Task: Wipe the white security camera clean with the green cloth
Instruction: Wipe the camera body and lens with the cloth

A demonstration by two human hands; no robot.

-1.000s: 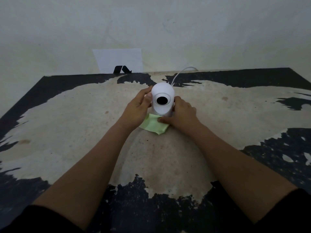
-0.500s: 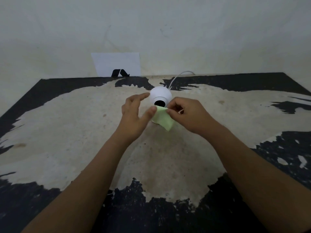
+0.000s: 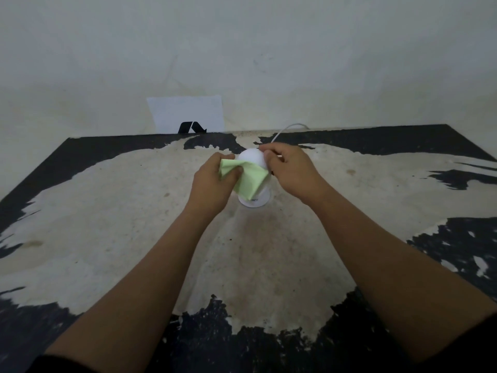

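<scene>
The white security camera [image 3: 252, 157] stands upright on the worn table [image 3: 134, 224], its round base [image 3: 255, 201] showing below. A light green cloth [image 3: 248, 179] drapes over the camera's front and hides the lens. My left hand [image 3: 215, 181] pinches the cloth's left edge against the camera's left side. My right hand [image 3: 287, 168] grips the camera's domed head from the right, fingertips on its top, and seems to pin the cloth's right corner. A white cable [image 3: 287, 129] runs from behind the camera toward the wall.
The table top is cream where its black coating has flaked off, with black patches along the edges. A white sheet of paper [image 3: 188, 111] with a black mark leans against the wall at the back left.
The cloth went from lying on the table to being lifted by both hands and spread over the camera's front. My right hand moved onto the camera's head.
</scene>
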